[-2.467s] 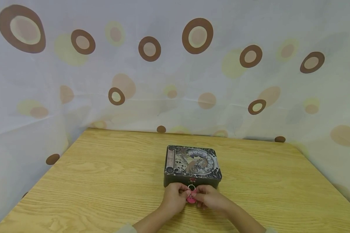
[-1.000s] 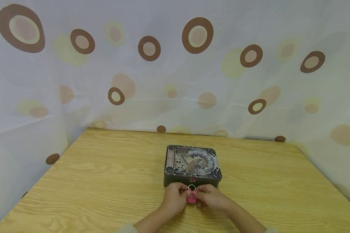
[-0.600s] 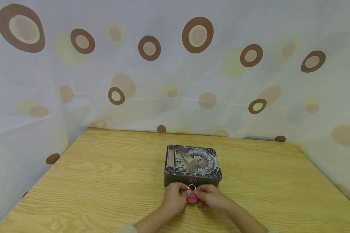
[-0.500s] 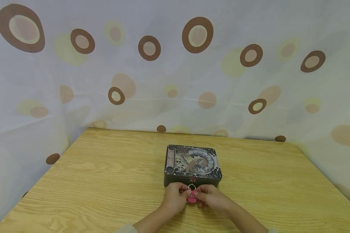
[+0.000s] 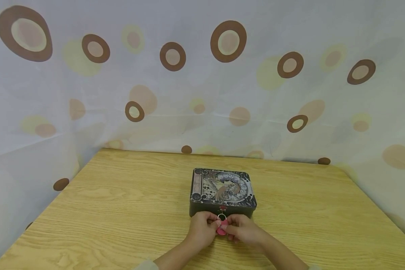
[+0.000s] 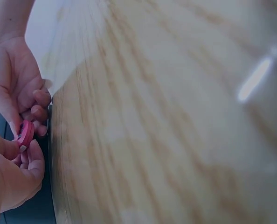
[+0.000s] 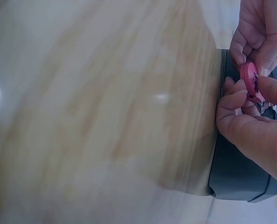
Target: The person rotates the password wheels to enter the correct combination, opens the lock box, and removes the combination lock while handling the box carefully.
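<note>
A pink combination padlock [image 5: 221,229] hangs by its silver shackle from the red clasp [image 5: 222,208] on the front of a dark decorated tin box [image 5: 222,187]. My left hand [image 5: 201,229] pinches the padlock's left side between thumb and fingers. From the right, my right hand [image 5: 244,229] grips the same lock, its thumb lying over the number dials and hiding most of them. In the right wrist view the padlock [image 7: 250,81] shows its dials between both hands. The left wrist view has the padlock [image 6: 25,134] edge-on, in front of the box's dark side.
The box stands on a wood-grain table [image 5: 121,210], its lid down. Behind and beside the table hangs a pale curtain [image 5: 202,93] with brown and cream circles.
My right thumb has shifted left across the padlock's face, covering dials that showed about half a second ago. The left hand keeps its hold and the box has not moved.
</note>
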Demonstrator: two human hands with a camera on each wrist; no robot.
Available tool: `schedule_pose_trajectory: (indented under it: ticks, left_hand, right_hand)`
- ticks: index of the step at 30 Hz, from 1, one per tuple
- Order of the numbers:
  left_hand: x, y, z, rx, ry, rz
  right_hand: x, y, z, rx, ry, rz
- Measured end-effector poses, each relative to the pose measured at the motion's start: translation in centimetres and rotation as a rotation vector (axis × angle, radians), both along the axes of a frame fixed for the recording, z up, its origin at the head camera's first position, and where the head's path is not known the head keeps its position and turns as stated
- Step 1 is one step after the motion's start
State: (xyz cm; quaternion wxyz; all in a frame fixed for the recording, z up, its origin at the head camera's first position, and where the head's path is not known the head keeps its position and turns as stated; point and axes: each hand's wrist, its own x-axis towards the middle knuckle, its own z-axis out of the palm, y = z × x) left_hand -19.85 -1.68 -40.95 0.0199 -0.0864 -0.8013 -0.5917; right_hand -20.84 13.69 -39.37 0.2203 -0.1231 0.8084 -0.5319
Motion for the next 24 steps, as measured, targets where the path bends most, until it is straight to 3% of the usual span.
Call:
schedule_pose_trajectory:
  ticks: [24]
  left_hand:
    - [0.01, -0.15, 0.22, -0.025, 0.016, -0.019]
  right_hand:
    - [-0.03, -0.12, 0.03, 0.01, 0.004, 0.031]
